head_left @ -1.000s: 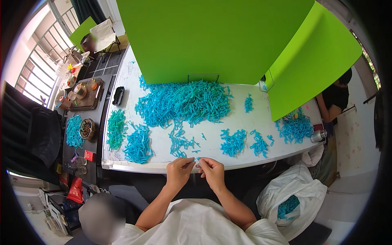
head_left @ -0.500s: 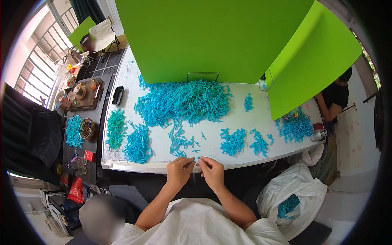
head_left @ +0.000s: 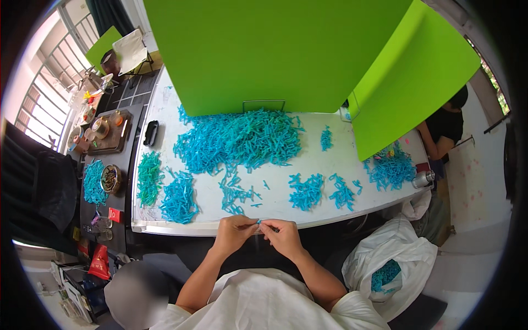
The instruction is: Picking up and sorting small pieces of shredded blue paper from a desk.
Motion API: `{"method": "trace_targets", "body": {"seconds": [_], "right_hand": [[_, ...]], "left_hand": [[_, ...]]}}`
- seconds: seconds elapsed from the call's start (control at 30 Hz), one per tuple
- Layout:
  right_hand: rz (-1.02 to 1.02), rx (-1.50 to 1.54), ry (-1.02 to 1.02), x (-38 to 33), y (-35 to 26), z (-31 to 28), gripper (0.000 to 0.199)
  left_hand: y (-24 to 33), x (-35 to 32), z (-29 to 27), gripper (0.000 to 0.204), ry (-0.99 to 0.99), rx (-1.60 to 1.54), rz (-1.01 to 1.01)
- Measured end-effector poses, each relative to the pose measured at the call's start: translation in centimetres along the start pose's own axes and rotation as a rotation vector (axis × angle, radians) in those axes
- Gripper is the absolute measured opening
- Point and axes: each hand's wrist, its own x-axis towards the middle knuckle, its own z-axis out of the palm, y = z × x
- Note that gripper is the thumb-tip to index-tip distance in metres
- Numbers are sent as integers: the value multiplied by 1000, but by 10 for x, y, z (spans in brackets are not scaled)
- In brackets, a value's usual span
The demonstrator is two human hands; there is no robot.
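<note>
At the near edge of the white table (head_left: 275, 190), my left hand (head_left: 233, 231) and my right hand (head_left: 282, 235) meet fingertip to fingertip. Between them they pinch a small blue plastic piece (head_left: 259, 221), mostly covered by the fingers; its exact kind is too small to make out. Just beyond my hands lies a loose scatter of similar blue pieces (head_left: 234, 192). A big heap of blue and teal pieces (head_left: 236, 140) spreads farther back. To the right are smaller piles (head_left: 306, 191), and to the left a blue pile (head_left: 179, 199) beside a green one (head_left: 149, 179).
Two green panels (head_left: 275, 55) stand along the far and right sides. Behind the right one sits another person (head_left: 444, 129), near a further blue pile (head_left: 390, 168). A white sack (head_left: 410, 253) holding blue pieces rests at lower right. A black tray (head_left: 151, 133) lies on the left.
My fingertips have come closer together around the small blue piece, which shows less now. The whole view has shifted slightly, with the table's contents appearing farther left.
</note>
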Motion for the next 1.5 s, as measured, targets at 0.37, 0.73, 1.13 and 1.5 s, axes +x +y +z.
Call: {"method": "trace_targets", "body": {"seconds": [0.37,0.73,1.13,1.5], "right_hand": [[-94,-592,874,21,47,-142,21],[491,1467,313,25,7,-79,46],[389,1273,-159,22,-4,7,45],[561,770,-431,2,13,3,24]], "left_hand": [[5,-5,7,23,30,127,61],[2,-10,0,18,219,146,248],[27,0,15,30,68,310,464],[21,-27,-18,23,-76,104,149]]}}
